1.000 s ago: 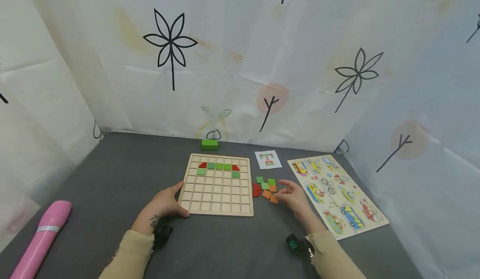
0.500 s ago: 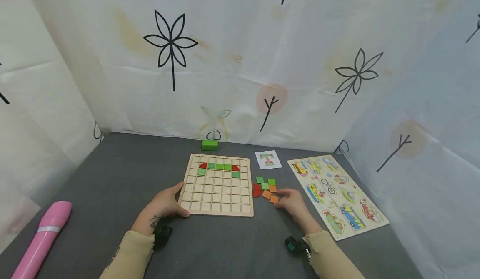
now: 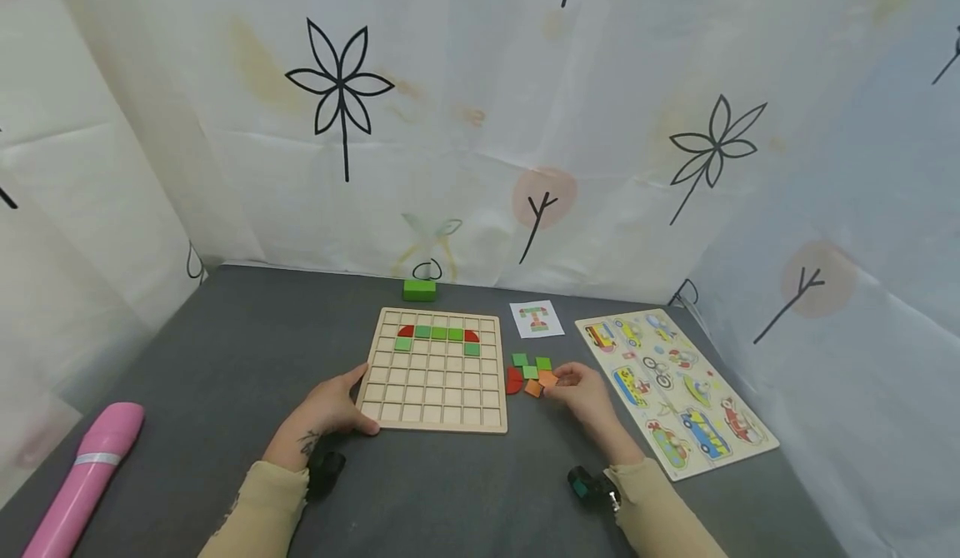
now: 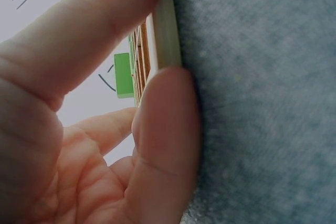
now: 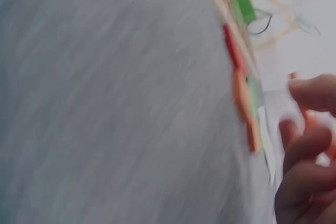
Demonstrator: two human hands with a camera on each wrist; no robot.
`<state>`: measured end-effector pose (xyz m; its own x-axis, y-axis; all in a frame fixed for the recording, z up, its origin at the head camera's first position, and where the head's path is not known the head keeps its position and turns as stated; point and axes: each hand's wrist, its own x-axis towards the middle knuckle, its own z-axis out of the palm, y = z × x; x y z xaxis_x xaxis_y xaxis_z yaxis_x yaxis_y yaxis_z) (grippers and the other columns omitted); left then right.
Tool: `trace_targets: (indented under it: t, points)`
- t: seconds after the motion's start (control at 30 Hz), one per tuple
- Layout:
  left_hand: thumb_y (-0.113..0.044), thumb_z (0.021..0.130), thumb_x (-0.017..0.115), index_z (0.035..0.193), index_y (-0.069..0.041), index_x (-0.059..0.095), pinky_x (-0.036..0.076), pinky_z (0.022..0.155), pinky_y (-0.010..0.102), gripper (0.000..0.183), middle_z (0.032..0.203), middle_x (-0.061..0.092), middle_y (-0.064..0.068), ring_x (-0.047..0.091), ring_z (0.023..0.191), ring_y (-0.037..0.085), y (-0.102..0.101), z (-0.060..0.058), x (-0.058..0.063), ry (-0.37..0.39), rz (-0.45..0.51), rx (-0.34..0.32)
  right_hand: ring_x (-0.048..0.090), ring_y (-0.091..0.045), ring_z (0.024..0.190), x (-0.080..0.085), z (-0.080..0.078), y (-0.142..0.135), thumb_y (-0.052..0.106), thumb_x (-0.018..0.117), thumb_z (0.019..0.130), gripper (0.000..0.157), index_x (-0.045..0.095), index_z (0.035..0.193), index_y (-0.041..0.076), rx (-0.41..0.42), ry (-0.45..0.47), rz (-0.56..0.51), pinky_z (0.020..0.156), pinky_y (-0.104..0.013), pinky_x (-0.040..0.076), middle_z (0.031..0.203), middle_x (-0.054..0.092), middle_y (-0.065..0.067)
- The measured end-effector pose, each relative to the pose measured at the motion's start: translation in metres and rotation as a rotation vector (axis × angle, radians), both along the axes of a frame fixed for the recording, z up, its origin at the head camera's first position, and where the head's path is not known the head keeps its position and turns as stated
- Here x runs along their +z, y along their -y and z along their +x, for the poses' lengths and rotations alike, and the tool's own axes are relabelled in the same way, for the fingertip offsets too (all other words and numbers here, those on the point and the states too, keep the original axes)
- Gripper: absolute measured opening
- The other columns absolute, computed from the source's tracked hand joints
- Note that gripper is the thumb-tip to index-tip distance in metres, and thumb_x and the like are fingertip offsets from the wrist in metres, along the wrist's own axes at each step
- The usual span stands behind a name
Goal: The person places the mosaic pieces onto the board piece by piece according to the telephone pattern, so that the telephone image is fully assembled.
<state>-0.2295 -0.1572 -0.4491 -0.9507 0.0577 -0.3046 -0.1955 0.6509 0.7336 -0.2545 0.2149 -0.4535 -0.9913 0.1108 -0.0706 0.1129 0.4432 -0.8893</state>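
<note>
A white cloth wall with black-line flowers fills the upper frame and folds down both sides, meeting a dark grey table that spreads across the lower half. A picture puzzle board lies slanted at lower right, and a square wooden grid board sits flat at lower centre, red and green tiles set in its upper rows. A pink microphone leans up from the bottom left corner. The left hand reaches in from the lower left, holding the grid board's near left corner, thumb at the corner and fingers along the edge. The right hand, right of centre, pinches an orange tile above a small heap of loose tiles; the right wrist view is blurred, but the tile appears tilted. A printed card and a green block lie beyond.
</note>
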Motion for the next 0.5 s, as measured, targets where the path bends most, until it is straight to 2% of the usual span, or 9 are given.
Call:
trace_targets:
  t: [0.1, 0.27, 0.37, 0.5]
  points:
    - [-0.012, 0.052, 0.090, 0.147, -0.003, 0.022, 0.041, 0.055, 0.031, 0.117, 0.107, 0.056, 0.019, 0.049, 0.061, 0.020, 0.000, 0.000, 0.001, -0.008, -0.003, -0.003, 0.041, -0.010, 0.049, 0.011, -0.003, 0.014, 0.001, 0.070, 0.076, 0.030, 0.059, 0.104, 0.000, 0.037, -0.011, -0.151, 0.047, -0.026, 0.036, 0.067, 0.058, 0.001]
    - [-0.012, 0.052, 0.090, 0.147, -0.003, 0.023, 0.040, 0.055, 0.030, 0.116, 0.105, 0.056, 0.018, 0.049, 0.061, 0.020, 0.001, 0.000, 0.001, -0.008, -0.006, -0.003, 0.039, -0.009, 0.047, 0.016, -0.011, 0.049, -0.005, 0.066, 0.078, 0.034, 0.057, 0.110, -0.001, 0.076, -0.051, -0.373, 0.044, -0.024, 0.031, 0.066, 0.058, 0.004]
    - [-0.013, 0.052, 0.090, 0.147, -0.004, 0.023, 0.040, 0.055, 0.030, 0.116, 0.107, 0.055, 0.019, 0.048, 0.062, 0.020, 0.001, 0.000, 0.001, -0.005, -0.012, -0.004, 0.037, -0.008, 0.047, 0.013, -0.018, 0.070, -0.005, 0.065, 0.080, 0.037, 0.056, 0.115, -0.003, 0.115, -0.070, -0.433, 0.044, -0.024, 0.028, 0.068, 0.057, 0.004]
    - [-0.013, 0.052, 0.090, 0.147, -0.005, 0.023, 0.041, 0.056, 0.030, 0.116, 0.115, 0.054, 0.020, 0.049, 0.063, 0.020, 0.000, -0.001, -0.001, -0.002, -0.014, -0.001, 0.037, -0.008, 0.049, 0.012, -0.025, 0.094, -0.002, 0.063, 0.083, 0.038, 0.056, 0.120, -0.003, 0.171, -0.062, -0.449, 0.046, -0.024, 0.029, 0.073, 0.057, 0.005]
